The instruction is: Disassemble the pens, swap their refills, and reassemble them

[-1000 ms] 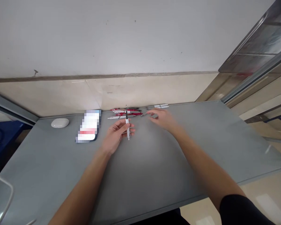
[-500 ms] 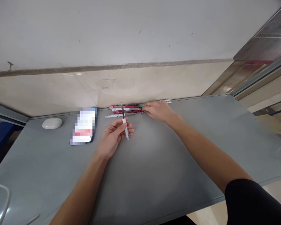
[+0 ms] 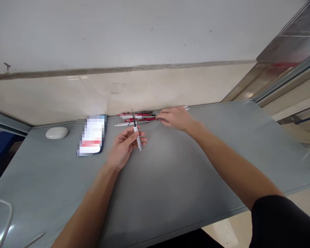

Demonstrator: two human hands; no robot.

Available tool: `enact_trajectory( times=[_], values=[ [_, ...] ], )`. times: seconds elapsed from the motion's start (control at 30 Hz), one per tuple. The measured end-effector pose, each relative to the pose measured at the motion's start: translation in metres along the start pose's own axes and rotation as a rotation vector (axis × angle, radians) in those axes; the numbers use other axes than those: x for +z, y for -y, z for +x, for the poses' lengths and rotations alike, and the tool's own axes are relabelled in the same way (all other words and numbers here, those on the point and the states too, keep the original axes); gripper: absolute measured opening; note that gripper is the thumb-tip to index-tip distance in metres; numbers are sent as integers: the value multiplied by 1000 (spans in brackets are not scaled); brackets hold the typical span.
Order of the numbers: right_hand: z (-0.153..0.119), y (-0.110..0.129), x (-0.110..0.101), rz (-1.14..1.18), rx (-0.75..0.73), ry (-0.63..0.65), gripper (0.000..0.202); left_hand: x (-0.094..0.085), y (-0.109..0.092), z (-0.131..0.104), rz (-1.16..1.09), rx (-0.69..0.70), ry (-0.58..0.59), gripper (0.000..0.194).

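Note:
Between the thumb and fingers of my left hand (image 3: 126, 144) is a white pen (image 3: 137, 138), its dark refill with a pointed tip sticking out at the top. Just behind it, several red and white pens (image 3: 134, 120) lie in a loose pile along the back of the grey table (image 3: 175, 179). My right hand (image 3: 176, 119) rests at the right end of this pile, its fingers bent together by the pen ends; whatever is under the fingertips is too small to make out. White pen ends (image 3: 186, 107) show behind the right hand.
A phone (image 3: 91, 136) with a lit, blurred screen lies left of my left hand. Farther left sits a white rounded case (image 3: 56, 133). A white cable (image 3: 9, 217) curves at the lower left. The tiled wall (image 3: 155, 86) rises along the table's back edge.
The view has shifted slightly. My right hand has moved a little at the pile's right end, its fingers still bent. My left hand keeps the white pen much as before.

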State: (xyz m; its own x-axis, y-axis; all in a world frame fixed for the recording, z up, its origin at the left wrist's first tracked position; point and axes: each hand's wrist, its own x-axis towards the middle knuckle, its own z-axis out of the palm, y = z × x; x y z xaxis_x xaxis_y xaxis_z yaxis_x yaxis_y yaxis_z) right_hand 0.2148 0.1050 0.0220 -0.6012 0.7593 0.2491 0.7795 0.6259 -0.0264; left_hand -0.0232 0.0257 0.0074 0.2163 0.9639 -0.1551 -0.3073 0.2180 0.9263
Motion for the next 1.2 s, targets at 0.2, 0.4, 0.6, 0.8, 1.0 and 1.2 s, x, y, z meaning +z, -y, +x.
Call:
enact_trajectory(
  times=[0.2, 0.4, 0.6, 0.8, 1.0, 1.2],
  values=[
    [-17, 19, 5, 537, 221, -358, 24, 0, 3, -5, -15, -8, 22, 25],
    [-31, 54, 13, 1182, 501, -374, 22, 1, 3, -11, -9, 6, 54, 28],
    [-36, 76, 17, 1727, 570, -432, 16, 1, 8, -12, 0, 1, 88, 29],
    [-40, 74, 25, 1871, 503, -389, 14, 1, 10, -16, 27, -35, 95, 33],
    [-44, 67, 28, 1895, 475, -363, 12, 3, 8, -15, 30, -61, 105, 32],
    [-45, 65, 29, 1908, 477, -378, 13, 4, 9, -14, 26, -75, 103, 32]
  ],
)
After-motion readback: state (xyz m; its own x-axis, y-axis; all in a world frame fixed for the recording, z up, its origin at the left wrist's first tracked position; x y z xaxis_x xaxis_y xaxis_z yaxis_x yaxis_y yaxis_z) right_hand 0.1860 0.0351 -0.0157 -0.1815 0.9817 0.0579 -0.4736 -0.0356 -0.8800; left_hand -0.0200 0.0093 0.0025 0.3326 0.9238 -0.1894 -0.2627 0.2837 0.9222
